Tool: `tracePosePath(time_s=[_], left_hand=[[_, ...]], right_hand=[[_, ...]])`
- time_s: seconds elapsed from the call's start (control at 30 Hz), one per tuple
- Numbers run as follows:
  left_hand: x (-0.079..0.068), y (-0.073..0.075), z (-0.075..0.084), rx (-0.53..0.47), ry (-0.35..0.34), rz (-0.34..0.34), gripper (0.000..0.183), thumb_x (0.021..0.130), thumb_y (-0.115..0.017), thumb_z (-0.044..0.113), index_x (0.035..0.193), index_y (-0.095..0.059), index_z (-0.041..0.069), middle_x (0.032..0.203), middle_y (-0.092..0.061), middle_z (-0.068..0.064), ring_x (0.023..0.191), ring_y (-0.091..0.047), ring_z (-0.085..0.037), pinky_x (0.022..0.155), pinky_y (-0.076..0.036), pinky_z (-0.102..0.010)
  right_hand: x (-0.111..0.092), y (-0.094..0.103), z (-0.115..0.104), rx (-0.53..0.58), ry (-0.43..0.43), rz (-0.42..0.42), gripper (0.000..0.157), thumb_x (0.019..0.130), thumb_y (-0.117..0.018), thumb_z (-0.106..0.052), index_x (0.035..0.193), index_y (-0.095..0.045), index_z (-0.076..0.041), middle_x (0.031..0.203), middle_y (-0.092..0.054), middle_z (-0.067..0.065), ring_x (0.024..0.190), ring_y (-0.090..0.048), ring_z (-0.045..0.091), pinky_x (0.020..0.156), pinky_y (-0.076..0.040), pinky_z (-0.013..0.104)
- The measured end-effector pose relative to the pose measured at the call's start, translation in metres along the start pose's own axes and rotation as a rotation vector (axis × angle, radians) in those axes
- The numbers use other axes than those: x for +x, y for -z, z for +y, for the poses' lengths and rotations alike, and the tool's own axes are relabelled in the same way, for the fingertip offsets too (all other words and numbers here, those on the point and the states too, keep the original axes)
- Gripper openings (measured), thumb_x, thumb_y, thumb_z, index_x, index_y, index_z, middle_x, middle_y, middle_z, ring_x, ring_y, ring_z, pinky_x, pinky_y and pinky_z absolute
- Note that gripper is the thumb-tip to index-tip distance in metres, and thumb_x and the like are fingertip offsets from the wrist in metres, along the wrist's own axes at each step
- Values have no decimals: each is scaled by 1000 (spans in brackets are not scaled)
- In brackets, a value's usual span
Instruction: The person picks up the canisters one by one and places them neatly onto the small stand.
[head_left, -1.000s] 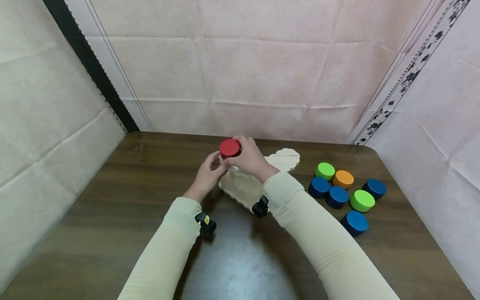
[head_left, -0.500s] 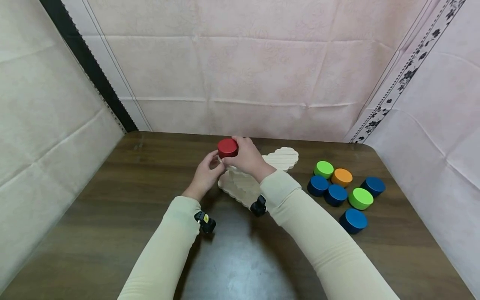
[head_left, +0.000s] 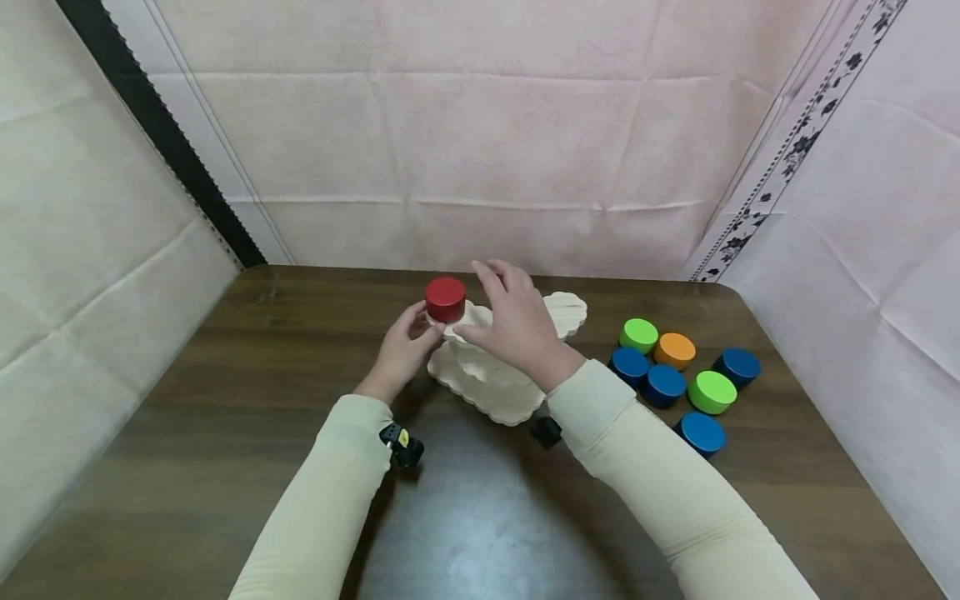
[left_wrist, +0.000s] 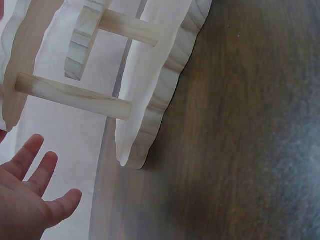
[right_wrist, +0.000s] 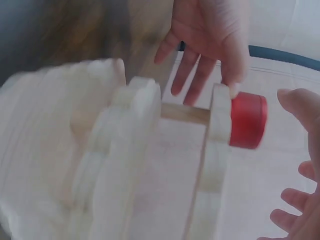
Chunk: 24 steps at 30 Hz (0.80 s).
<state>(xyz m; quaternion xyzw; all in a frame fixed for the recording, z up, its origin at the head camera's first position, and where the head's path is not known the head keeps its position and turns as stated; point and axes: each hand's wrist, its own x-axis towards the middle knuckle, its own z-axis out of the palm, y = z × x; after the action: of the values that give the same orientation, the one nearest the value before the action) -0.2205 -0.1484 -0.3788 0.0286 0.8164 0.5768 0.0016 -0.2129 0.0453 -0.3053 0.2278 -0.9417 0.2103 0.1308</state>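
A pale wooden tiered stand (head_left: pixel 498 387) with scalloped, cloud-shaped boards joined by round dowels stands near the back of the table. On the left end of its top board sits a red cylinder (head_left: pixel 446 300), also seen from the side in the right wrist view. My left hand (head_left: pixel 401 350) holds that board end between thumb and index finger, right beside the red cylinder; its other fingers (left_wrist: pixel 42 172) spread free below. To the right of the cylinder, my right hand (head_left: pixel 513 321) is over the stand, fingers parted and holding nothing, with a gap between thumb and cylinder.
Right of the stand, several cylinders are grouped on the brown table (head_left: pixel 225 467): blue ones such as the front cylinder (head_left: pixel 701 433), a green cylinder (head_left: pixel 712 392), another green cylinder (head_left: pixel 639 335) and an orange cylinder (head_left: pixel 674 351). Pale cloth (head_left: pixel 480 167) hangs around the table.
My right hand has let go of the red cylinder and drawn back to the right, its fingers spreading. The cylinder stays on the top board, and my left hand keeps its place beside it.
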Motion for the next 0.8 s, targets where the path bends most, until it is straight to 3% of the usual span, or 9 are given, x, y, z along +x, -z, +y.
tracePosePath(time_s=[0.27,0.53,0.8], left_hand=[[3,-1,-2,20,21,11,62,96,-57,34,150,-34,14,148,-41,-15,134,-40,-32,108,-33,-55],[4,-2,-3,9,43,7,63,95,-57,38,150,-33,17,148,-41,-12,134,-38,-30,108,-32,-57],[6,-4,-6,-18,41,15,63,95,-58,37,150,-34,17,147,-42,-12,135,-37,-29,110,-31,-55]], right_hand=[[-32,21,19,-92,82,69,87,80,-74,-48,148,-36,-9,148,-35,14,139,-28,32,112,-27,53],[-66,36,38,-78,30,62,88,77,-79,-44,147,-38,-10,150,-33,15,140,-26,34,109,-28,59],[-106,41,75,-1,-24,54,90,76,-81,-40,148,-37,-9,151,-32,17,138,-28,37,107,-30,60]])
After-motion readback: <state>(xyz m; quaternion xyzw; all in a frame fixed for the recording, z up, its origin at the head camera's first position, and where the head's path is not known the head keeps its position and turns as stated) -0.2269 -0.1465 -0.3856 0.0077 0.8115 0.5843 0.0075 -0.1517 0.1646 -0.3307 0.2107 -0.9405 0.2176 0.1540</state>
